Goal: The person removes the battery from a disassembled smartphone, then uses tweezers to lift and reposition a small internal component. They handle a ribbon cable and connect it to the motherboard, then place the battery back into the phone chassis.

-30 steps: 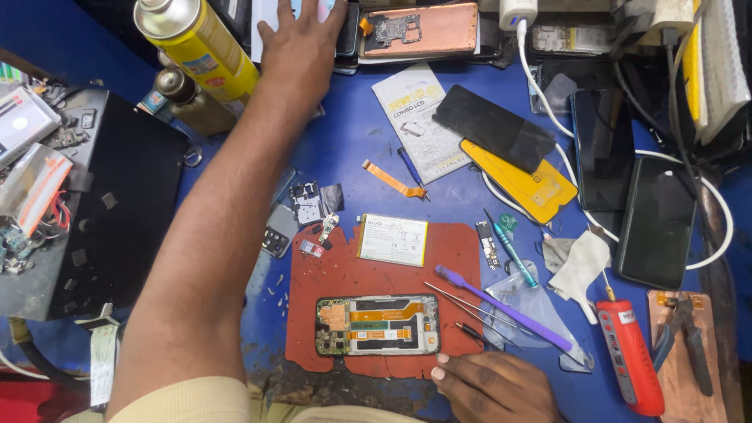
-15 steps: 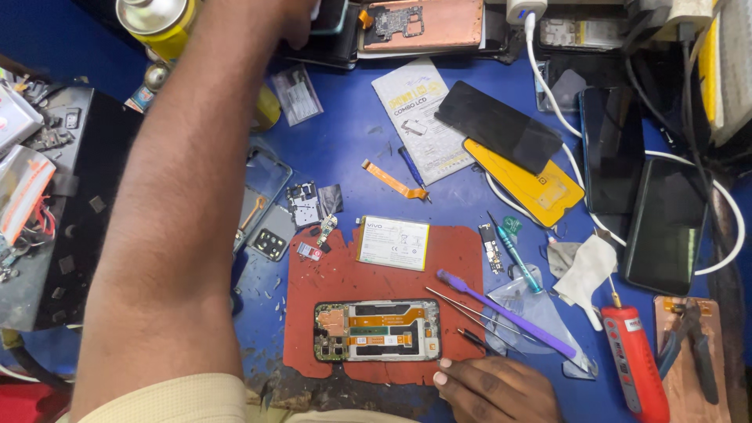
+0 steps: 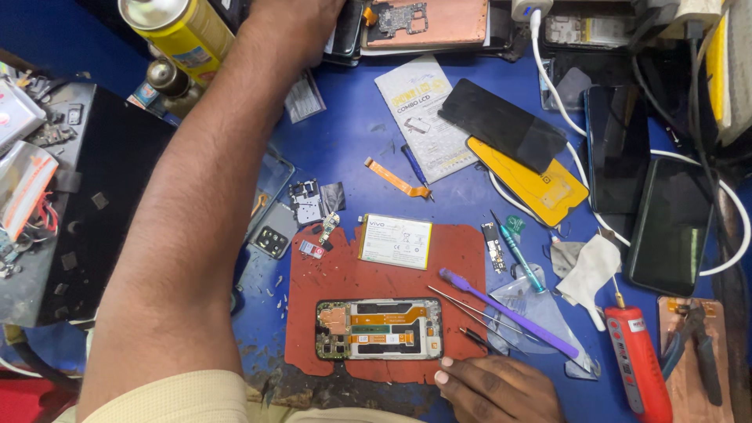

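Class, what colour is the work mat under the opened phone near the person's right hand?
Dark red; the mat shows best in the head view, under the opened phone.

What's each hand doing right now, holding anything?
Left hand: stretched to the table's far edge, its fingers cut off by the frame; grasp cannot be told.
Right hand: resting beside the opened phone, holding nothing, fingers loosely curled.

Just above my right hand [image 3: 497,388] I see thin metal tweezers [image 3: 470,307] and a purple pry tool [image 3: 509,313] lying slantwise. A white battery [image 3: 395,241] sits further up. To that hand's right are a red pen-shaped tool [image 3: 638,360] and pliers [image 3: 697,345]. Just left of my left hand [image 3: 294,23] stands a yellow spray can [image 3: 180,31]. An orange flex strip [image 3: 395,178] lies well below that hand.
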